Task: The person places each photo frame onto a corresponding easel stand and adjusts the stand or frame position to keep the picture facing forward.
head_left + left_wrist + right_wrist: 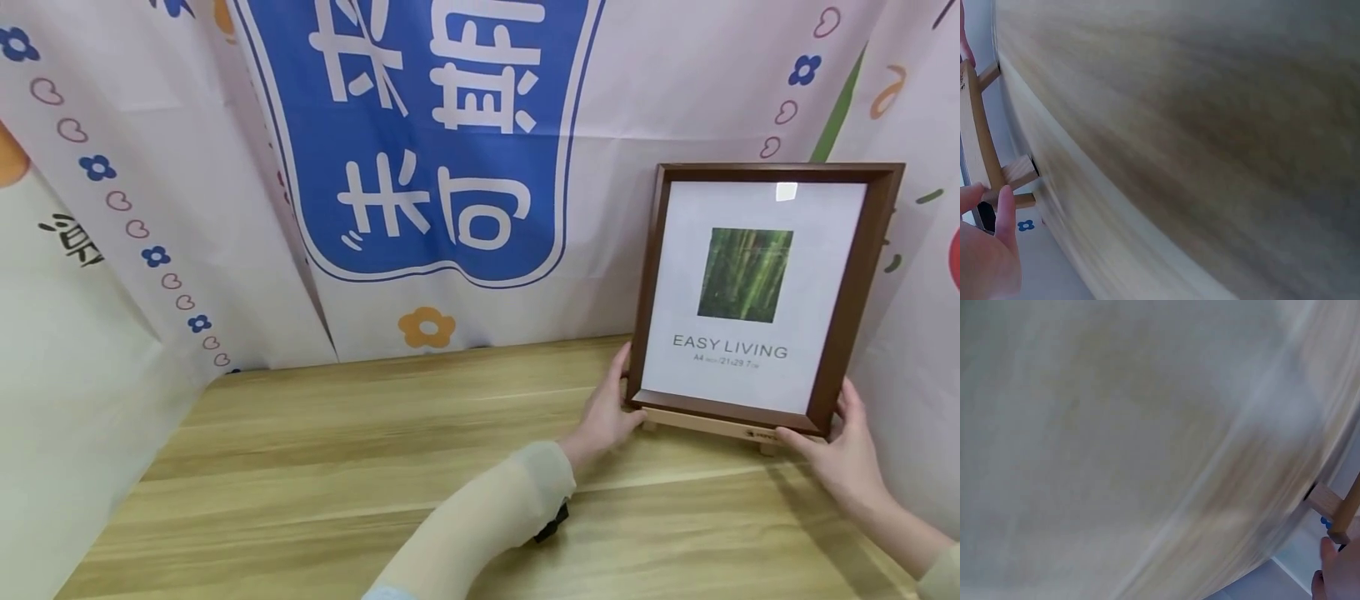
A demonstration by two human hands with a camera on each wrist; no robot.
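A brown picture frame point(855, 292) stands leaning back on a light wooden easel point(705, 423) at the right of the table. Its white sheet shows a green picture and the words EASY LIVING. My left hand point(603, 417) grips the easel's left end, thumb on the front ledge and fingers by the frame's left edge. In the left wrist view, thumb and a finger sit at the end of the ledge point(977, 137). My right hand point(851, 454) holds the right end, thumb at the ledge, other fingers partly hidden behind the frame's lower right corner.
The wood-grain table point(360, 467) stretches left and forward of the easel. A printed cloth point(615, 225) with a blue sign, flowers and hearts hangs close behind the frame. Another cloth side point(918, 350) stands near my right hand.
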